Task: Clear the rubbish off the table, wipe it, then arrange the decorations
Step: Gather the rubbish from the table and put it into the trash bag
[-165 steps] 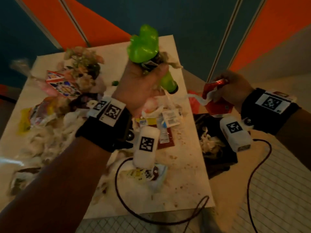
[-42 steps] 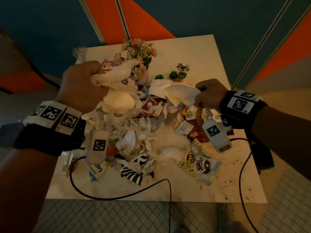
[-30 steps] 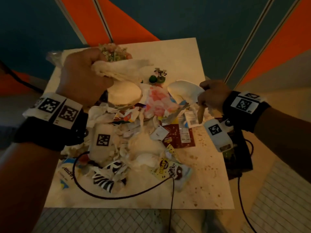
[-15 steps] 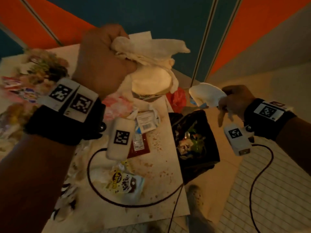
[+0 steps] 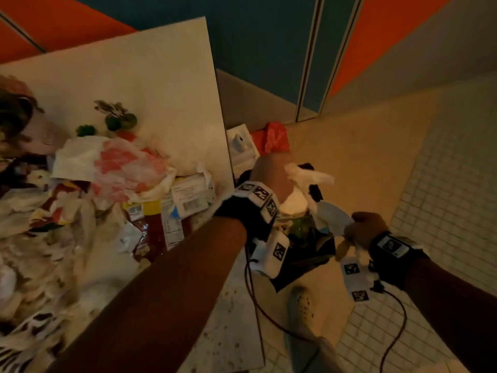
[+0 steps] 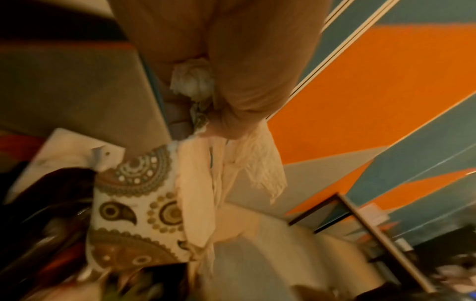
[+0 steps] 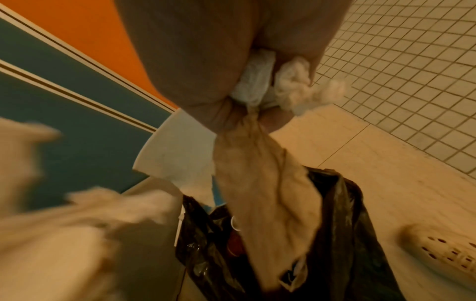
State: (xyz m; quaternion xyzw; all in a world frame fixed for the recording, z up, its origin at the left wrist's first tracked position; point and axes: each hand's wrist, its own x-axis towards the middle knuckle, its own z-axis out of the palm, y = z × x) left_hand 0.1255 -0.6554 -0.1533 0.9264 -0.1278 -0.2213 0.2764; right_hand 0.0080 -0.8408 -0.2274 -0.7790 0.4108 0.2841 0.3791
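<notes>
Both hands (image 5: 271,176) (image 5: 365,228) have carried tissues (image 5: 309,176) over the black bag (image 5: 309,251).

Orange and teal wall panels (image 5: 269,44) behind; small-tiled floor (image 5: 454,184) at right; pale perforated clog (image 5: 302,305) on beige floor near table corner.

crumpled white paper tissues (image 5: 306,177) soft and matt in my left hand (image 5: 271,175), limp brown paper scrap (image 7: 260,183) creased in my right hand (image 5: 365,230), glossy crinkled black plastic bin bag (image 7: 342,234), smooth matt white tabletop (image 5: 150,74), glossy foil wrappers (image 5: 150,230)
</notes>
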